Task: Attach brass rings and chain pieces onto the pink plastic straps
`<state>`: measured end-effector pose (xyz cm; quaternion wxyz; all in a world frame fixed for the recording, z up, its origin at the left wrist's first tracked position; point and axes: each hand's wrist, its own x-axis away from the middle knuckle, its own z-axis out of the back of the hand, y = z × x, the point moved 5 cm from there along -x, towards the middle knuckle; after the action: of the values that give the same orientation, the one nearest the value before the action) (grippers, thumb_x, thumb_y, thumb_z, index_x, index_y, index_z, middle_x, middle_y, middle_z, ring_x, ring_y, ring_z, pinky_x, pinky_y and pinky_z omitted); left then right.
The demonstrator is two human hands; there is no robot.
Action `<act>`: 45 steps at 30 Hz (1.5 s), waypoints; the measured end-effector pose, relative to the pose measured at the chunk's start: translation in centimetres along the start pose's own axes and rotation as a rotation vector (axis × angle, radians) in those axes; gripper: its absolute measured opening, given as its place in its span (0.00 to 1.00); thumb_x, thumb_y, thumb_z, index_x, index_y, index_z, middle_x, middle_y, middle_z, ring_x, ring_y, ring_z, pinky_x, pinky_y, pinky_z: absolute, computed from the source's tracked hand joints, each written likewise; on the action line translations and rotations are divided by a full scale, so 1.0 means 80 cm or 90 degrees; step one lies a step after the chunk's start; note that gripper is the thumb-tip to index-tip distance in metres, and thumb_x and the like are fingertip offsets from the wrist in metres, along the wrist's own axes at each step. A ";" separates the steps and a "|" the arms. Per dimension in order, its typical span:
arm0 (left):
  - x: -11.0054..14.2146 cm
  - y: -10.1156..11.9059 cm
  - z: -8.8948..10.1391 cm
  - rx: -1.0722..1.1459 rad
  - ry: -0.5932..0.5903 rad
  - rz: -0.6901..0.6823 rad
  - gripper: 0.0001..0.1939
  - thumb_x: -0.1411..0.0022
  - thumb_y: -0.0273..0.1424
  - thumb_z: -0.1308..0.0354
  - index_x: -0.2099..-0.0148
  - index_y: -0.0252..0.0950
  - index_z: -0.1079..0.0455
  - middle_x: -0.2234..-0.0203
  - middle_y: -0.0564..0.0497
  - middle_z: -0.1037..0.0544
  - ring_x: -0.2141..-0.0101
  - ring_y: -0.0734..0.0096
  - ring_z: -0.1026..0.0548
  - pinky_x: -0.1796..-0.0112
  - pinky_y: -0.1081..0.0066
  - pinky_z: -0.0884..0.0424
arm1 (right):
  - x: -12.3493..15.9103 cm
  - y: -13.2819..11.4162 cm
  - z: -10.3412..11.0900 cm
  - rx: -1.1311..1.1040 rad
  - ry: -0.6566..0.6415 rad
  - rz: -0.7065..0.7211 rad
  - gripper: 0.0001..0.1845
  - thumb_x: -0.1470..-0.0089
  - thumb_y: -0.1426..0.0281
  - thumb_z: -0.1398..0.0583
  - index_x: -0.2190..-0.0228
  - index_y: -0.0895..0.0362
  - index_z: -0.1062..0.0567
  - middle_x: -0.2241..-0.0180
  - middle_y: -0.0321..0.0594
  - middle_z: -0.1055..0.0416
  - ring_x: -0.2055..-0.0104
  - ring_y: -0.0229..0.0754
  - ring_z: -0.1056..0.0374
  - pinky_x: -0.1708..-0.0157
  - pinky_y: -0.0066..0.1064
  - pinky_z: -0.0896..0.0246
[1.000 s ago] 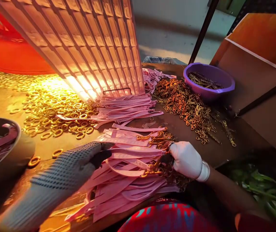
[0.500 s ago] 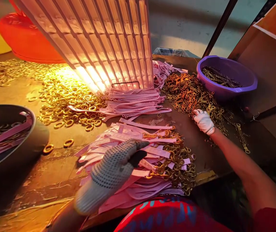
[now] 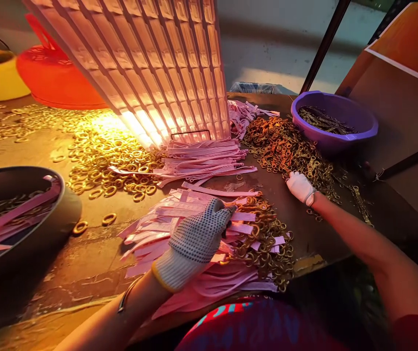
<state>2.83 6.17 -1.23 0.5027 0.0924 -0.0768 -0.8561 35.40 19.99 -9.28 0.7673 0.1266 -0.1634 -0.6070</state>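
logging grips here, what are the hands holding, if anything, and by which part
It cannot be told: the left hand is over pink straps, the right hand at the metal pieces, any grip hidden.

Brown table [image 3: 95, 253], warm light [image 3: 102, 126]
The light glows beyond and left of the left hand [image 3: 199, 236]; past the right hand [image 3: 300, 187], a dark post [image 3: 325, 48] crosses a grey wall [image 3: 267, 44].

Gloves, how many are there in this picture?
2: a dotted glove on the left hand, over the pink straps, and a plain white glove on the right hand, at the near edge of the metal heap.
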 end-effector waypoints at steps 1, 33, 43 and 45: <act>0.007 -0.002 0.002 -0.022 0.010 0.011 0.24 0.30 0.22 0.56 0.37 0.37 0.30 0.57 0.43 0.25 0.71 0.67 0.25 0.74 0.71 0.33 | 0.000 -0.002 0.000 -0.004 0.003 -0.011 0.19 0.37 0.59 0.37 0.53 0.62 0.25 0.52 0.47 0.27 0.52 0.46 0.29 0.52 0.42 0.30; 0.006 0.003 0.029 0.391 0.098 0.098 0.14 0.30 0.37 0.48 0.63 0.35 0.26 0.73 0.53 0.21 0.73 0.70 0.28 0.71 0.72 0.39 | 0.156 -0.140 0.229 -0.910 0.341 0.109 0.13 0.42 0.60 0.34 0.58 0.53 0.23 0.62 0.40 0.23 0.62 0.42 0.28 0.58 0.34 0.30; 0.027 -0.001 0.036 0.443 0.134 0.082 0.12 0.31 0.35 0.45 0.66 0.35 0.27 0.76 0.56 0.24 0.75 0.74 0.30 0.72 0.75 0.39 | 0.140 -0.179 0.228 -0.914 0.019 0.263 0.18 0.44 0.62 0.36 0.54 0.58 0.23 0.65 0.37 0.22 0.66 0.39 0.30 0.66 0.28 0.32; 0.028 -0.005 0.036 0.485 0.111 0.115 0.15 0.31 0.39 0.44 0.69 0.35 0.31 0.79 0.57 0.28 0.76 0.76 0.33 0.75 0.76 0.41 | 0.141 -0.172 0.226 -0.839 0.009 0.251 0.15 0.47 0.68 0.36 0.57 0.58 0.22 0.69 0.34 0.24 0.69 0.37 0.32 0.68 0.27 0.34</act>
<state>0.71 4.50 1.29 0.5101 0.3372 -0.3539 -0.7077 18.19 5.92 2.96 0.7815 -0.3946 0.2249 -0.4276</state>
